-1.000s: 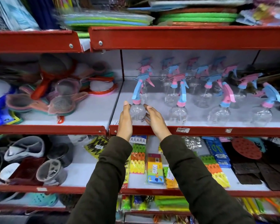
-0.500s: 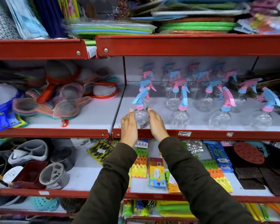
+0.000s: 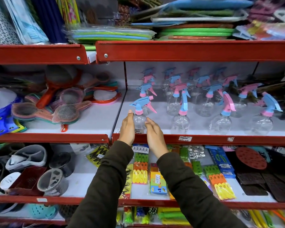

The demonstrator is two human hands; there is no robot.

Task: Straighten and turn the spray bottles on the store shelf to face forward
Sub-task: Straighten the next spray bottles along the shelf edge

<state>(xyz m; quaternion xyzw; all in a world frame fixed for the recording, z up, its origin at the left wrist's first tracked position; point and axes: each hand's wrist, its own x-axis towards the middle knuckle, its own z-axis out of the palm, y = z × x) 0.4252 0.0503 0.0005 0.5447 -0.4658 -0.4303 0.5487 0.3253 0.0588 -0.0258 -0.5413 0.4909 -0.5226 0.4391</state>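
Several clear spray bottles with blue and pink trigger heads stand in rows on the white middle shelf (image 3: 204,139). The front-left spray bottle (image 3: 139,120) has a blue head with its nozzle to the left and its pink trigger to the right. My left hand (image 3: 127,127) lies flat against its left side. My right hand (image 3: 155,134) cups its right side, fingertips at the bottle's wall. Other front-row bottles (image 3: 179,122) (image 3: 220,122) (image 3: 258,124) stand to the right, their heads turned different ways.
A red upper shelf edge (image 3: 187,51) overhangs the bottles. A divider (image 3: 125,76) separates them from a pile of mesh strainers (image 3: 67,112) on the left. A price tag (image 3: 185,138) sits on the shelf lip. Packets of clothes pegs (image 3: 140,168) hang below.
Both hands closed in on the front-left bottle. Its head has turned, so the nozzle now points left and the pink trigger shows on the right.
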